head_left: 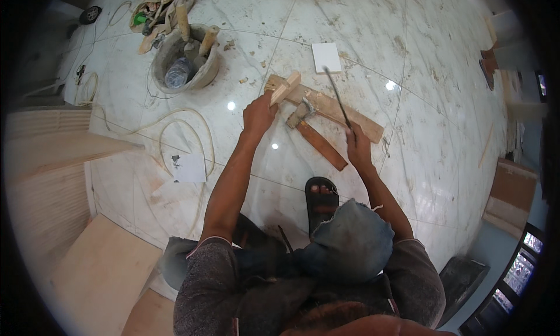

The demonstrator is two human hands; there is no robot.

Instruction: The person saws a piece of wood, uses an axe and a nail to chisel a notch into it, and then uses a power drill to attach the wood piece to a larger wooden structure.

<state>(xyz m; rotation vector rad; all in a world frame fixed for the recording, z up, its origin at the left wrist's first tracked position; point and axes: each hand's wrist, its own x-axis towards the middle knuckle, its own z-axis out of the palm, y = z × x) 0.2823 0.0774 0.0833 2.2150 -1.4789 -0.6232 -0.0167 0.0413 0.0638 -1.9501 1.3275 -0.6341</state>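
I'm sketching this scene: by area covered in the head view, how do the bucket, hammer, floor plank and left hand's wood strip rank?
1. Bucket
2. Floor plank, partly hidden
3. Hammer
4. Wood strip, partly hidden

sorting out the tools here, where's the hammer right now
In the head view, the hammer lies just right of centre, between the left hand and right hand, by the near edge of the flat wooden board.
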